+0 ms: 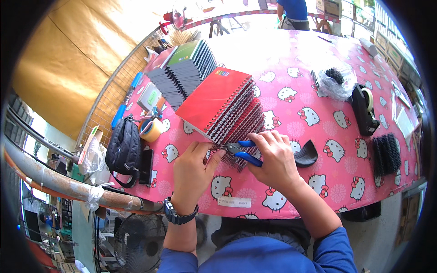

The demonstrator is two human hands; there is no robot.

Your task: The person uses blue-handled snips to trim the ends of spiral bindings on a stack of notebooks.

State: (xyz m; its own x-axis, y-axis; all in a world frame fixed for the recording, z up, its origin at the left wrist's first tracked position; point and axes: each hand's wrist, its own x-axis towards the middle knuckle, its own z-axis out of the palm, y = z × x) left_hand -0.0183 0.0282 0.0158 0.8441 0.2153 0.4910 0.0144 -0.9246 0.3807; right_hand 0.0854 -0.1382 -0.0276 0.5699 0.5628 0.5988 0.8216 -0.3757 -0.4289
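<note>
A tall stack of red spiral notebooks [217, 98] leans in front of me, its coil-bound edges facing right and toward me. My right hand [276, 157] is closed round blue-handled cutting pliers [248, 158], whose jaws point left at the coil ends by the stack's near corner. My left hand [193, 166], with a dark watch on its wrist, pinches a notebook at that same corner. Its thumb and fingertips are right beside the plier jaws. What the jaws close on is too small to tell.
Behind the red stack stand green-covered spiral notebooks [185, 53]. At left lie a black pouch [124, 148] and a tape roll [151, 131]. To the right are a black curved piece [306, 154], a tape dispenser [365, 111], black coils [386, 154] and a plastic bag [336, 84]. A person [293, 11] stands far off.
</note>
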